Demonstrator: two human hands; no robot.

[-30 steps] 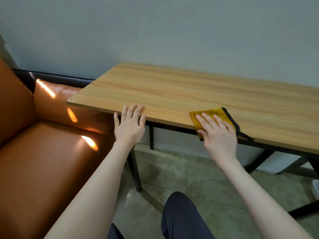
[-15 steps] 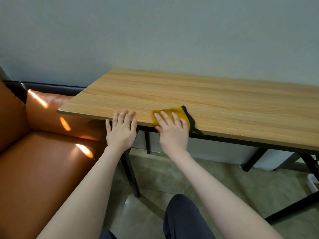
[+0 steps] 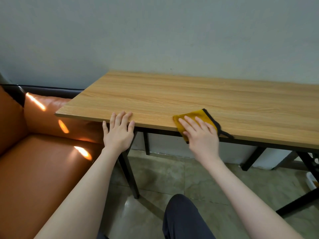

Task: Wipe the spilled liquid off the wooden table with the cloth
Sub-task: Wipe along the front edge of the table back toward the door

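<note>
A long wooden table (image 3: 181,95) on black legs stands against the wall. A folded yellow cloth (image 3: 195,115) with a black edge lies on its near edge, part of it hanging over. My right hand (image 3: 200,135) presses flat on the cloth, fingers spread. My left hand (image 3: 119,131) rests flat on the table's front edge near the left corner, holding nothing. I see no liquid on the wood.
An orange leather sofa (image 3: 34,161) with sunlit patches stands left of the table. Black table legs (image 3: 128,173) reach down to the tiled floor (image 3: 164,175). My dark-trousered knee (image 3: 181,216) is at the bottom. A white object (image 3: 311,181) sits at the far right.
My right hand slid the cloth left along the front edge, close to my left hand, and has now moved it back to the right. My left hand stayed on the edge.
</note>
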